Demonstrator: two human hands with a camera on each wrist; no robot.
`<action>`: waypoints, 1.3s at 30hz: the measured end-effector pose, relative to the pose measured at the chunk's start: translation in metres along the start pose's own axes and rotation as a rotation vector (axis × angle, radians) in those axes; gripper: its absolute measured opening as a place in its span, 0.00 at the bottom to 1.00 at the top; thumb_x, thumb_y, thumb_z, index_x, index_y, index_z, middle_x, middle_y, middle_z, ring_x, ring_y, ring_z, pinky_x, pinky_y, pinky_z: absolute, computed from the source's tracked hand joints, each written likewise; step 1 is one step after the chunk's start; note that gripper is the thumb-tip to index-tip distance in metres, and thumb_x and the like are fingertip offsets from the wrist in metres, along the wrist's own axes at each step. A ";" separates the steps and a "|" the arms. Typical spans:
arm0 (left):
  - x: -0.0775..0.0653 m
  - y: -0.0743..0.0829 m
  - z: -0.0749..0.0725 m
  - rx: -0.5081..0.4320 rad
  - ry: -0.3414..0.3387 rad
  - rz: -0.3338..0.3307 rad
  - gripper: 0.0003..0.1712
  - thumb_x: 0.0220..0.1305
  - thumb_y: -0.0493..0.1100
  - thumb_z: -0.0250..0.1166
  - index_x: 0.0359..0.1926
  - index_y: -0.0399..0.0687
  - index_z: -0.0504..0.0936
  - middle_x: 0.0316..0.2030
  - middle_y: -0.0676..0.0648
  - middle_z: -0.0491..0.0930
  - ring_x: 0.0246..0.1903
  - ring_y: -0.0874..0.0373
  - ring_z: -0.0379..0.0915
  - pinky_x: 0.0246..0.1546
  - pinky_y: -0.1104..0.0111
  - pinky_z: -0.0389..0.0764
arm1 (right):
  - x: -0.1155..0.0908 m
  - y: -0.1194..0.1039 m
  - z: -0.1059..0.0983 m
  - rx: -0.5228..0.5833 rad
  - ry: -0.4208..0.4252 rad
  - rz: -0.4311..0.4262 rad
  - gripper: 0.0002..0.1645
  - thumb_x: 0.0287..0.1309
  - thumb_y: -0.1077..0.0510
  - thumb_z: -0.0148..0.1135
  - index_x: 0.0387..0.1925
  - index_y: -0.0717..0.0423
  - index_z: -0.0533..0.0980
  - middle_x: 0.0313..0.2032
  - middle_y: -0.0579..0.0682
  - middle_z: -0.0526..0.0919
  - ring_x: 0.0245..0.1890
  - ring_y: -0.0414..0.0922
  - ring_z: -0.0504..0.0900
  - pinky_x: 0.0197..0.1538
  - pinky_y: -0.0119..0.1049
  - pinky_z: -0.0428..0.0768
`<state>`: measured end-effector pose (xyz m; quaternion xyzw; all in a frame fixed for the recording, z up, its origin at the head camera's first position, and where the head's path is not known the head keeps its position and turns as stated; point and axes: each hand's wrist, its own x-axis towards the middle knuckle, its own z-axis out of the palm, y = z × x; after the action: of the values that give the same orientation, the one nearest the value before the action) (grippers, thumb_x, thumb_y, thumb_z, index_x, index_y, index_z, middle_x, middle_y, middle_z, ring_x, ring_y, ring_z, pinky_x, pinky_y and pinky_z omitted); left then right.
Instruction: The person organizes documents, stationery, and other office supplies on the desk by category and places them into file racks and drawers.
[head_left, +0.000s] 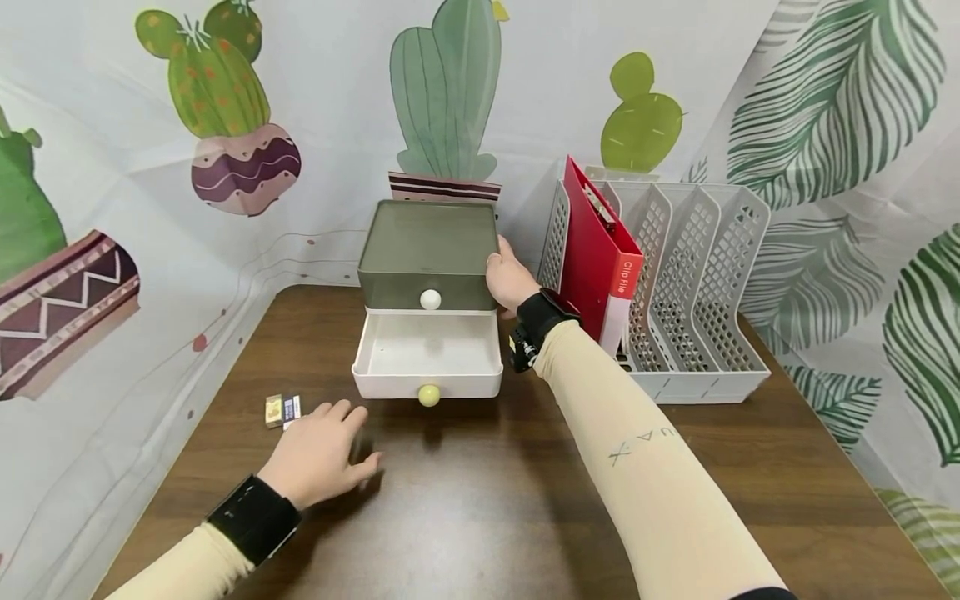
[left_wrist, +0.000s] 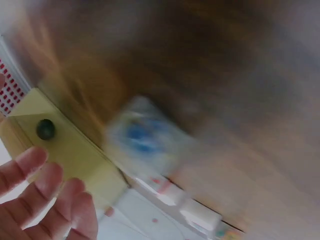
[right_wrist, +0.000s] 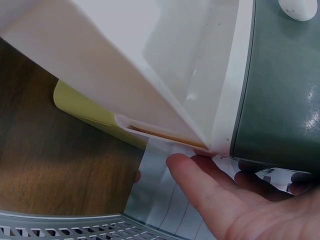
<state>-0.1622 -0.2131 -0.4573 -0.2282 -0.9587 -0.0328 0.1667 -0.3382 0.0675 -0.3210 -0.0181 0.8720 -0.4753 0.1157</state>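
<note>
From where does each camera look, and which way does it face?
Head: on the person's head, facing forward and down at the drawer unit; left hand, right hand and sleeves show.
Left wrist: worn there, facing the blurred tabletop; some left fingers show.
Right wrist: worn there, facing the open white drawer; part of the right hand shows.
Shared: head and right wrist both show that drawer.

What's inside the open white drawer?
The visible part of the white drawer shows only its bare floor; the rear is hidden under the green upper drawer.
</note>
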 end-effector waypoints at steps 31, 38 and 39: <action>-0.032 -0.028 0.002 -0.087 -0.151 -0.111 0.29 0.40 0.47 0.69 0.47 0.41 0.78 0.42 0.36 0.75 0.34 0.45 0.78 0.27 0.49 0.79 | -0.003 -0.001 0.002 0.011 0.009 -0.026 0.32 0.77 0.46 0.24 0.76 0.36 0.35 0.74 0.55 0.51 0.65 0.61 0.65 0.45 0.61 0.78; -0.030 -0.029 0.003 -0.092 -0.168 -0.094 0.24 0.38 0.45 0.68 0.41 0.44 0.78 0.39 0.38 0.74 0.30 0.48 0.76 0.27 0.51 0.79 | -0.002 0.001 0.002 0.002 0.010 -0.028 0.32 0.76 0.46 0.23 0.76 0.36 0.34 0.74 0.54 0.50 0.65 0.60 0.64 0.45 0.60 0.78; -0.030 -0.029 0.003 -0.095 -0.169 -0.086 0.22 0.38 0.44 0.68 0.39 0.44 0.78 0.38 0.39 0.74 0.29 0.49 0.76 0.27 0.52 0.78 | -0.001 0.002 0.002 -0.001 0.013 -0.030 0.32 0.76 0.46 0.24 0.76 0.36 0.34 0.74 0.54 0.50 0.65 0.60 0.64 0.44 0.60 0.79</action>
<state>-0.1512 -0.2513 -0.4701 -0.1966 -0.9756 -0.0658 0.0730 -0.3365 0.0672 -0.3230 -0.0282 0.8726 -0.4766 0.1031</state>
